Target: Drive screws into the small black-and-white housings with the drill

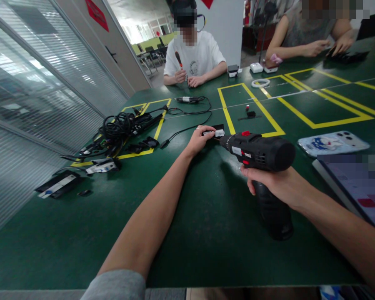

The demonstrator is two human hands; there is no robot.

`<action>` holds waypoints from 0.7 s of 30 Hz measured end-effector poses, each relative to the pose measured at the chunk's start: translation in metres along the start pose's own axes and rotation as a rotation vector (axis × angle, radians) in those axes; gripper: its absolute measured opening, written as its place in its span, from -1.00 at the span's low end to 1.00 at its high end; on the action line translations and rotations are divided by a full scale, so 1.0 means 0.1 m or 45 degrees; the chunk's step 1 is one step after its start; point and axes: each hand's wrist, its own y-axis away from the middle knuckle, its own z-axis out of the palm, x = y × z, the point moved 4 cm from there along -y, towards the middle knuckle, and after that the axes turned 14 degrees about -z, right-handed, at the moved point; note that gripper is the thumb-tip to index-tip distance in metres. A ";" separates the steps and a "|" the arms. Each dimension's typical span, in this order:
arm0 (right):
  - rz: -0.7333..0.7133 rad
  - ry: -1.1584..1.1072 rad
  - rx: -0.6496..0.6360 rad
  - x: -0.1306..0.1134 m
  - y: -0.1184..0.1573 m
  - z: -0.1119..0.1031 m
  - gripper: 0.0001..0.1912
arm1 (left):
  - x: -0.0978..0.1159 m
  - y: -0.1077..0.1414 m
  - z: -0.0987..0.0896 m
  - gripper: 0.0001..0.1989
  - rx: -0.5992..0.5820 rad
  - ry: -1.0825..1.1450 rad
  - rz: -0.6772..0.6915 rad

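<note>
A black cordless drill [259, 151] with red buttons is held by its grip in my right hand [268, 179], its chuck pointing left. The thin bit meets or nearly meets a small black and white part [219, 133] on the green table [187, 246]; actual contact is too small to tell. My left hand [200, 141] has its fingers closed on the left side of that part, holding it against the table. The far side of the part is hidden by my fingers and the chuck.
Tangled black cables [121, 127] and black and white modules [58, 185] lie at the left. A phone [333, 143] and a tablet [356, 183] sit at the right. A person [195, 54] across the table holds a screwdriver [178, 59]; another person [309, 37] handles dark parts.
</note>
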 end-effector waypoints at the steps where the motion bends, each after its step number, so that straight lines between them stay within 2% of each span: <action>1: 0.002 0.003 -0.001 0.01 0.00 0.00 -0.82 | 0.01 0.00 0.00 -0.76 0.001 -0.002 -0.001; 21: -0.034 -0.014 -0.007 -0.01 -0.01 0.00 -0.84 | 0.00 0.00 0.00 -0.74 0.002 -0.003 0.012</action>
